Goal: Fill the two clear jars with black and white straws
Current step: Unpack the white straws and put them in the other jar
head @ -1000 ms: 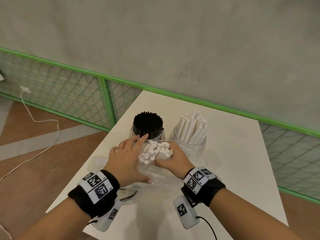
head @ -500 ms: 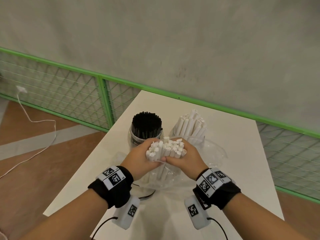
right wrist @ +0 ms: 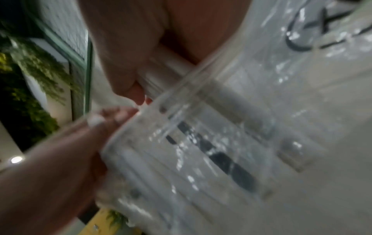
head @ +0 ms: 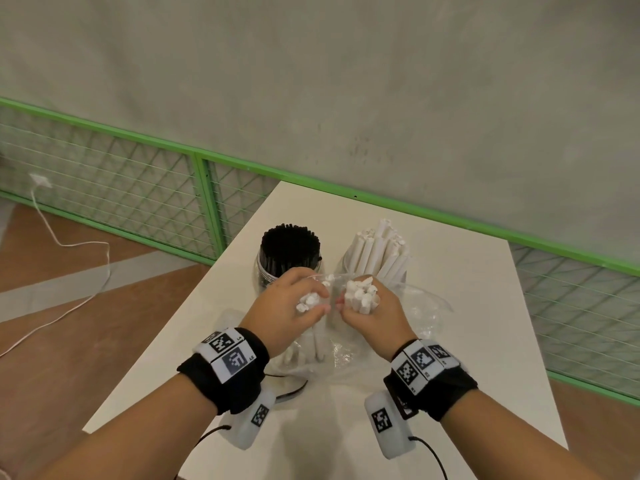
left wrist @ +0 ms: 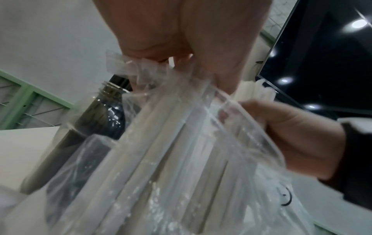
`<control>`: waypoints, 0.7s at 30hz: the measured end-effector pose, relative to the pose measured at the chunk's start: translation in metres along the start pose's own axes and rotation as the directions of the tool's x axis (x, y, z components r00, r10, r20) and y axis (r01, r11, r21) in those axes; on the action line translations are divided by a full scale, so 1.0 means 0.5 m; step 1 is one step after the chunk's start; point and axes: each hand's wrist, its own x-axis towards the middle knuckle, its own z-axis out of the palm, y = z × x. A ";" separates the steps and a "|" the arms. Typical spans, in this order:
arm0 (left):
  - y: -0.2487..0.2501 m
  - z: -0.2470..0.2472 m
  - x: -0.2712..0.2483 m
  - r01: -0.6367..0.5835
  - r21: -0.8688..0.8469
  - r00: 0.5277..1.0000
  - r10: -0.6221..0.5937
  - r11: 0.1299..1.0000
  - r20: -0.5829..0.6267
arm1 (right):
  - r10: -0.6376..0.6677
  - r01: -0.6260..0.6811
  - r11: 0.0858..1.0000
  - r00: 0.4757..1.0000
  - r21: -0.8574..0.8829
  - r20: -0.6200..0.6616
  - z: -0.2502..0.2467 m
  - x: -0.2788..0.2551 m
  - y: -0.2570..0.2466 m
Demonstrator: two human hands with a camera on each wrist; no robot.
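In the head view, going from the left of the frame, the jar of black straws (head: pixel 290 252) stands packed full at centre-left on the white surface (head: pixel 485 323), and just to its right the second clear jar (head: pixel 372 271) holds a leaning sheaf of white straws (head: pixel 379 252) with what looks like room left. In front of both, at mid-frame, the left hand (head: pixel 287 308) is curled round a small bunch of white straws together with the mouth of a clear plastic bag (head: pixel 422 306); the left wrist view shows the bag's film gathered under its fingers (left wrist: pixel 201 52) and straws running down inside the wrapper. Just to its right, almost touching it, the right hand (head: pixel 374 313) grips a thicker bundle of white straws (head: pixel 360 292), their cut ends poking up above the fist. The right wrist view is blurred, but shows straws crossing the palm and the printed bag below. The step in hand looks like drawing the remaining white straws out of their bag, the black jar seeming finished. The next move probably calls for pulling the right-hand bundle clear of the film while the left holds the bag back, then carrying it up to the right jar and standing it among the straws there without tipping the jar.
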 end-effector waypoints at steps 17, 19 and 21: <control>-0.006 -0.005 -0.008 -0.049 0.082 0.999 0.048 0.995 0.018 | -0.180 0.267 0.938 0.920 0.221 -0.348 -0.205 0.177 -0.235; -0.006 -0.007 -0.011 -0.045 0.080 0.999 0.043 0.996 0.015 | -0.161 0.196 0.975 0.947 0.105 -0.278 -0.181 0.190 -0.201; -0.005 -0.008 -0.012 -0.043 0.079 0.999 0.041 0.996 0.016 | -0.088 0.110 0.990 0.969 0.085 -0.229 -0.159 0.197 -0.159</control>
